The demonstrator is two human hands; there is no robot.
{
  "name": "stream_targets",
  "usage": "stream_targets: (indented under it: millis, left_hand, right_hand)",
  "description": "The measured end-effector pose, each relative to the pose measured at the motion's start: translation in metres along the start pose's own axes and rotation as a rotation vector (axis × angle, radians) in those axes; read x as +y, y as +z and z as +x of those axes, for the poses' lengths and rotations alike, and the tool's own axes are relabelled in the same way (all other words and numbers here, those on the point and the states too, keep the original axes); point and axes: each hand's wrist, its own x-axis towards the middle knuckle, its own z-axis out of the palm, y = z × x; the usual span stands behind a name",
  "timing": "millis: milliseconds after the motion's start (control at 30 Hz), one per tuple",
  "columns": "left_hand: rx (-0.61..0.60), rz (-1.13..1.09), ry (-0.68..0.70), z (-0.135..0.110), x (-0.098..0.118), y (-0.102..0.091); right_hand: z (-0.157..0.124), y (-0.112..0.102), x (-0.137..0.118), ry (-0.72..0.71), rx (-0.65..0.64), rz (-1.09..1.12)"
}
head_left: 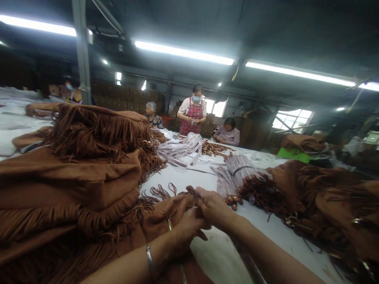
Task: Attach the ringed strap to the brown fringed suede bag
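Right at the near edge of the white surface (225,252), both hands meet over a brown suede fringed bag (166,217). The left hand (185,230), with a silver bangle (149,260) on its wrist, is clenched around the bag's upper edge, just beside a small metal ring (169,224) fixed to the suede. The right hand (211,205) touches the left one and pinches a thin brown strap end (192,191) between thumb and fingers; how much of the strap it grips is hidden by the fingers.

To the left, a tall stack of folded fringed bags (74,173) rises beside the held bag, fringe hanging over its edges. To the right lies another heap of the same brown bags (325,201), with metal clasps showing among the fringe. Between the 2 piles, just beyond the hands, sits a bundle of straps in clear sleeves (233,173), and a second pale bundle (183,148) lies farther back.

At the far end of the surface, a person in a red checked apron (192,116) stands with hands together, and 2 seated people flank that spot. Fluorescent tubes (183,51) run overhead.
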Motion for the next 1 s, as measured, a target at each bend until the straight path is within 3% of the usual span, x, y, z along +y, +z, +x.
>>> stream_targets:
  millis: [133, 233, 333, 500, 700, 800, 900, 1000]
  left_hand:
    - [0.177, -0.036, -0.002, 0.004, 0.003, -0.007]
    - [0.235, -0.006, 0.039, 0.004, 0.005, -0.006]
    - [0.244, 0.098, 0.097, 0.002, 0.003, -0.004]
    - [0.199, 0.186, 0.063, 0.003, 0.002, -0.004]
    - [0.070, 0.357, 0.019, 0.009, 0.002, -0.006]
    - [0.091, 0.641, 0.130, 0.007, 0.012, -0.012]
    - [0.189, 0.973, 0.331, 0.004, 0.034, -0.023]
    - [0.286, 1.073, 0.332, 0.011, 0.059, -0.037]
  right_hand:
    - [-0.014, -0.002, 0.021, 0.066, 0.077, -0.453]
    - [-0.024, 0.005, 0.026, 0.032, 0.047, -0.543]
    - [-0.030, 0.012, 0.027, 0.026, 0.006, -0.461]
    - [-0.035, 0.009, 0.030, 0.030, -0.132, -0.041]
    - [-0.044, 0.020, 0.030, 0.104, 0.033, 0.259]
    - [-0.050, 0.041, 0.043, 0.119, 0.060, 0.457]
    - [-0.056, 0.066, 0.059, 0.209, 0.050, 0.378]
    - [-0.060, 0.085, 0.067, 0.232, -0.001, 0.157]
